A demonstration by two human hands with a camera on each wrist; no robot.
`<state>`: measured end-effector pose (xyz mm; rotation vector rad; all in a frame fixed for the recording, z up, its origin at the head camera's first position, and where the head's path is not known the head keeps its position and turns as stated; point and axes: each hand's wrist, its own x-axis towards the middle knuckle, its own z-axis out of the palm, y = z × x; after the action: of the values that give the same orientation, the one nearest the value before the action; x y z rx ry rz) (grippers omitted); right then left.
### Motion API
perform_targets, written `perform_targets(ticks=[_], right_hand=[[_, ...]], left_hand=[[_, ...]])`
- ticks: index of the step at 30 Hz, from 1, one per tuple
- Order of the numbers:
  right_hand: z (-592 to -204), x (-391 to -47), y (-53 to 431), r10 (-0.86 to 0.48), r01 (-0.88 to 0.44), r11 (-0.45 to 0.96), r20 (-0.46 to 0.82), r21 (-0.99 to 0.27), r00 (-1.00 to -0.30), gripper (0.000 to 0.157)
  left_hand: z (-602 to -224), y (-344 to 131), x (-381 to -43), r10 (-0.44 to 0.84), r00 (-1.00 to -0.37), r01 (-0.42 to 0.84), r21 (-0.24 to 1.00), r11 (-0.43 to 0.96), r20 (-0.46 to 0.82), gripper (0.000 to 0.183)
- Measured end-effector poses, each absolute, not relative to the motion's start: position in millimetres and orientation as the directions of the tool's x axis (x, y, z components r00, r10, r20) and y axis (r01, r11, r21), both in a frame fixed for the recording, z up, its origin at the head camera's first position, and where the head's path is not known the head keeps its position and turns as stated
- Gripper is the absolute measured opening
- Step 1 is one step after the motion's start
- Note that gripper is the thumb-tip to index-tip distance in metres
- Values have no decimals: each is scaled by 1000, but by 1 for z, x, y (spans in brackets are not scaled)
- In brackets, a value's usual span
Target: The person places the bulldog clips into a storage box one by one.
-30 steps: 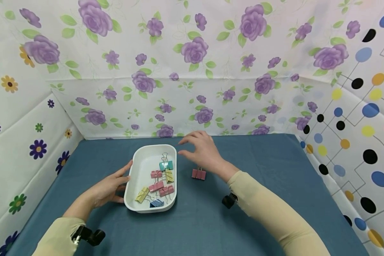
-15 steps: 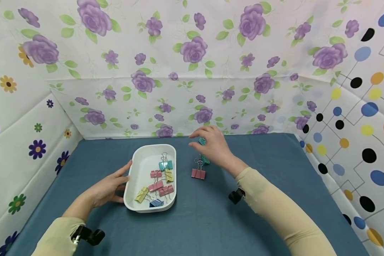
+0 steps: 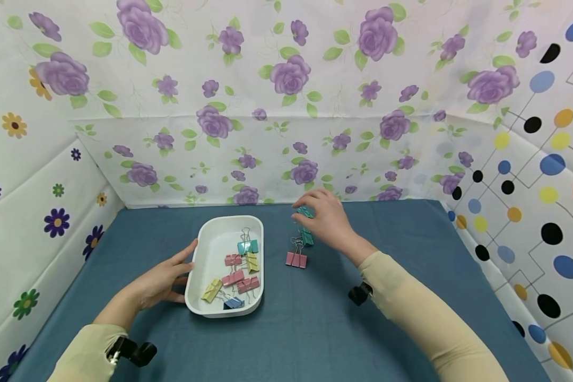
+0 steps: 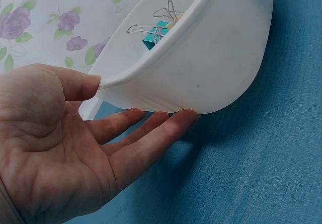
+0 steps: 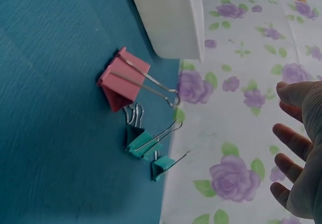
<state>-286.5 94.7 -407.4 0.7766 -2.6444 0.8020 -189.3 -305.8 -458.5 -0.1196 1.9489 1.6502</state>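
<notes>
My left hand touches the left side of a white plastic tray. In the left wrist view its thumb meets the rim and its extended fingers lie against the lower wall. In the tray lie several binder clips: teal, pink, yellow and blue. My right hand hovers with parted, loosely bent fingers, holding nothing. On the table near it are a pink binder clip, a teal binder clip and a smaller teal binder clip, all apart from the fingers.
A blue cloth covers the table. Behind it rises a floral-patterned sheet. Patterned sheets also flank the table, flowers on the left sheet and dots on the right sheet.
My right hand has moved right, away from the tray's far right corner, uncovering the teal clips behind the pink one. The left hand and tray stay in place.
</notes>
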Motion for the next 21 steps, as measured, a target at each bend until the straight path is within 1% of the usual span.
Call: perform_targets(ticks=[10, 21], right_hand=[[-413, -285, 109, -377, -498, 747, 336, -441, -863, 21], [-420, -288, 118, -364, -452, 770, 271, -450, -891, 22]], left_hand=[[-457, -304, -189, 291, -829, -419, 875, 243, -478, 68], [-459, -305, -189, 287, -830, -422, 875, 238, -478, 67]])
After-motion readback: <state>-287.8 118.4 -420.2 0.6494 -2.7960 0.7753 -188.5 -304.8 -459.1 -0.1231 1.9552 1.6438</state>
